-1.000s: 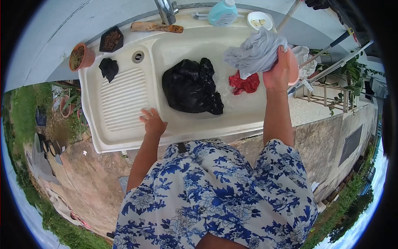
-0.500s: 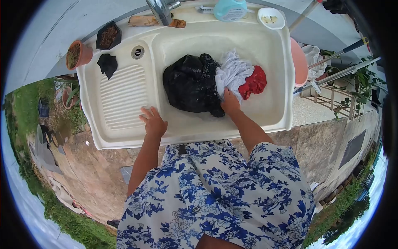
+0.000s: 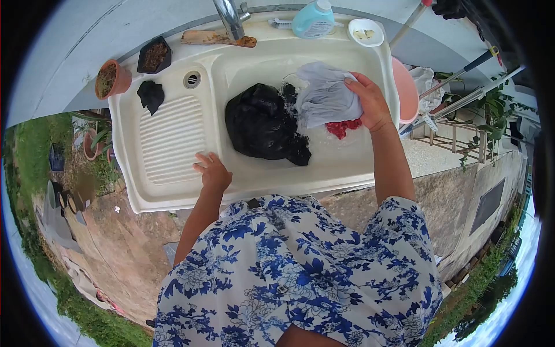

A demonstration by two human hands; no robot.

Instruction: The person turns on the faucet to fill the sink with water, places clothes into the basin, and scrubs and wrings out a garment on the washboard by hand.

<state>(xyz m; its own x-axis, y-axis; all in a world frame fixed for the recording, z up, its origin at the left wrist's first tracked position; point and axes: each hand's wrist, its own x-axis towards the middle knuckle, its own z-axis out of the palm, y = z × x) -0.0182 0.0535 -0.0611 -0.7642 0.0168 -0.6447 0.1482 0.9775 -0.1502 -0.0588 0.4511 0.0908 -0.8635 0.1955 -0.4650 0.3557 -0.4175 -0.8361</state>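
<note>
My right hand (image 3: pixel 373 104) grips the right edge of a wet light-grey cloth (image 3: pixel 328 95), thumb and fingers closed on it, and lifts it over the basin. Under its lower edge shows part of a red cloth (image 3: pixel 343 128). To the left a bunched black wet cloth (image 3: pixel 257 124) lies in the white sink (image 3: pixel 254 182). Fingers apart and holding nothing, my left hand (image 3: pixel 214 172) rests on the sink beside the ribbed washboard (image 3: pixel 173 141). A small black cloth (image 3: pixel 151 96) lies at the washboard's top.
Along the back rim are a faucet (image 3: pixel 231 20), a wooden piece (image 3: pixel 202 38), a brush (image 3: pixel 280 24), a blue detergent bottle (image 3: pixel 313 22) and a white dish (image 3: pixel 365 33). Two plant pots (image 3: pixel 115 81) stand left; a pink basin (image 3: pixel 406 92) is at the right.
My right hand has moved right and up, raising and spreading the light-grey cloth, which now covers most of the red one. My left hand has stayed nearly in place.
</note>
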